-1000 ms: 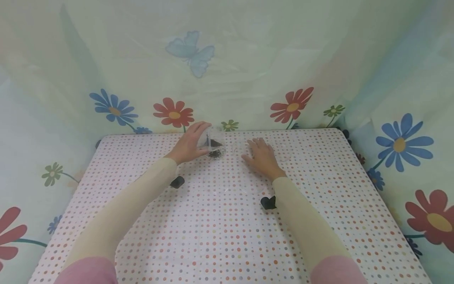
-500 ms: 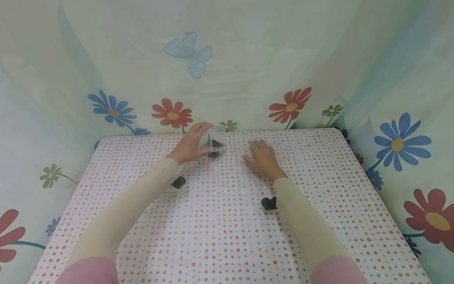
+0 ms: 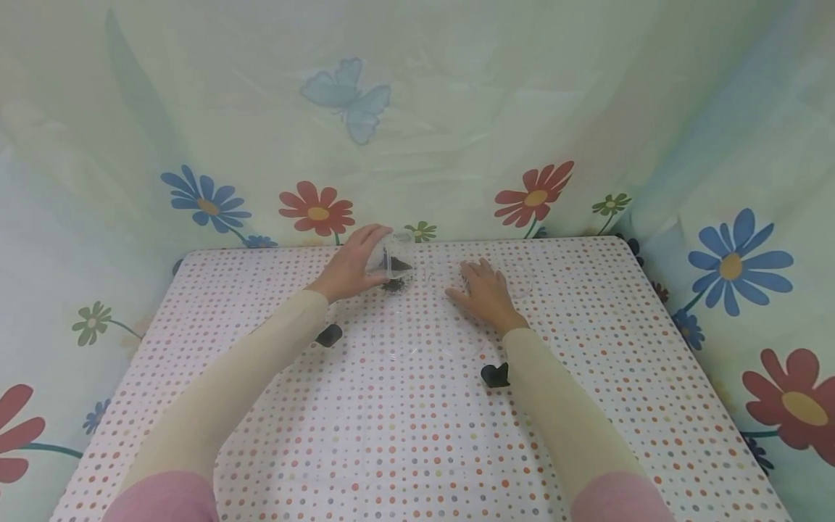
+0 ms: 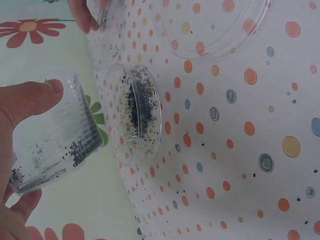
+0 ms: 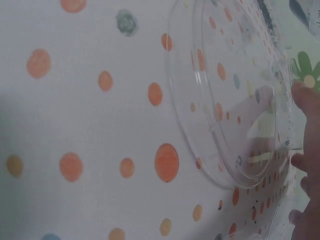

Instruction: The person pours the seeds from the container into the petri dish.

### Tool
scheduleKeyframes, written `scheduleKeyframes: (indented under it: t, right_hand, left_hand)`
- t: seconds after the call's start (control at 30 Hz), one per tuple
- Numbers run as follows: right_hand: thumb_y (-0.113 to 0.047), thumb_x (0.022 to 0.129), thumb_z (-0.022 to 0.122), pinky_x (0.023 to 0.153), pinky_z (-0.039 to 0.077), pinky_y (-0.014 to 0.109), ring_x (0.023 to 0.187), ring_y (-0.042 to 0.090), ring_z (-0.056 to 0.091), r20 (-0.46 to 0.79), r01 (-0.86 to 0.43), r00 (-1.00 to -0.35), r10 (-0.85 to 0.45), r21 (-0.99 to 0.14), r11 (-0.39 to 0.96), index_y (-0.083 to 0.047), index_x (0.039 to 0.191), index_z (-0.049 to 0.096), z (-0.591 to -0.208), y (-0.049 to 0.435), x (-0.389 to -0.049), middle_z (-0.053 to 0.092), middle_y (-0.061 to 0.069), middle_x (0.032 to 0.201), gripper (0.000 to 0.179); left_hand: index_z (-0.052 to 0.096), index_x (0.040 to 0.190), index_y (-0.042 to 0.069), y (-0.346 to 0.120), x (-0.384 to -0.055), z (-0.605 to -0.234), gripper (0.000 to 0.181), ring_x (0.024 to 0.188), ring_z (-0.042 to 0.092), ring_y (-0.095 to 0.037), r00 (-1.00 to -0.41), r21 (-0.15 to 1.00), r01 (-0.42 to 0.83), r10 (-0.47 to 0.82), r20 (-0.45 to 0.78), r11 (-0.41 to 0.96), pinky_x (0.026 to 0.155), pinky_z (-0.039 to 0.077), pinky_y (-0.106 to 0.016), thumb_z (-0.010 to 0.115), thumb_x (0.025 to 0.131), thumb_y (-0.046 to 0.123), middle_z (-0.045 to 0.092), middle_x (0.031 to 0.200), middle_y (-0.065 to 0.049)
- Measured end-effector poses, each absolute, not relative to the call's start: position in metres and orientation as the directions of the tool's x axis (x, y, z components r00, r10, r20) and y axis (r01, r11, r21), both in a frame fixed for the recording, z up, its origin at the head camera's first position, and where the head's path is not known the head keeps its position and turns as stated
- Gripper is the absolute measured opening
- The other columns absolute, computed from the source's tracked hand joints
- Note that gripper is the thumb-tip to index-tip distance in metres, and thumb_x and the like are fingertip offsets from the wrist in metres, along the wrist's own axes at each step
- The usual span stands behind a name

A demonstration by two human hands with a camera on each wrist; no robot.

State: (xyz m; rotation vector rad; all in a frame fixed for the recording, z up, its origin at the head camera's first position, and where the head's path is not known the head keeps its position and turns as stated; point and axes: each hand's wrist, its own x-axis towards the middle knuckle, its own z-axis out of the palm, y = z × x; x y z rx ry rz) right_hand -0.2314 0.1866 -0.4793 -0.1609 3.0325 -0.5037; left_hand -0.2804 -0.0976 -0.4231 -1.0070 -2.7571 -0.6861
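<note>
Pour looks approx part-done: L hand point(image 3: 355, 262) has its grip clamped on a clear tub point(image 4: 64, 114), tilted by the worktop point(image 3: 404, 435) dish point(image 4: 157, 129) w/ dark grains point(image 4: 141, 106) in, some left in tub; R hand point(image 3: 484, 293) nr another clear dish point(image 5: 227, 100), can't tell if gripping.

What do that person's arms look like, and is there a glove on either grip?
The left sleeve and right sleeve are long, plain and cream, reaching the wrists, with pink fabric at the upper end of each. The left grip and right grip are bare hands with no gloves.
</note>
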Motion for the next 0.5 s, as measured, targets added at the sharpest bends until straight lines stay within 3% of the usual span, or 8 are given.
scheduleKeyframes:
  t: [0.5]
  right_hand:
    - [-0.055, 0.095, 0.048, 0.121, 0.007, 0.061, 0.150, 0.037, 0.011, -0.058, -0.093, -0.991, -0.120, -0.348, 0.933, -0.008, 0.152, 0.028, -0.4846, 0.1918, -0.2335, 0.031, 0.016, 0.156, 0.076]
  left_hand:
    - [0.032, 0.149, 0.015, -0.0942, -0.2796, -0.4235, 0.085, 0.141, 0.034, -0.026, -0.754, 0.382, 0.655, 0.593, 0.282, 0.652, 0.116, 0.036, -0.044, 0.080, 0.079, 0.024, 0.035, 0.151, -0.009]
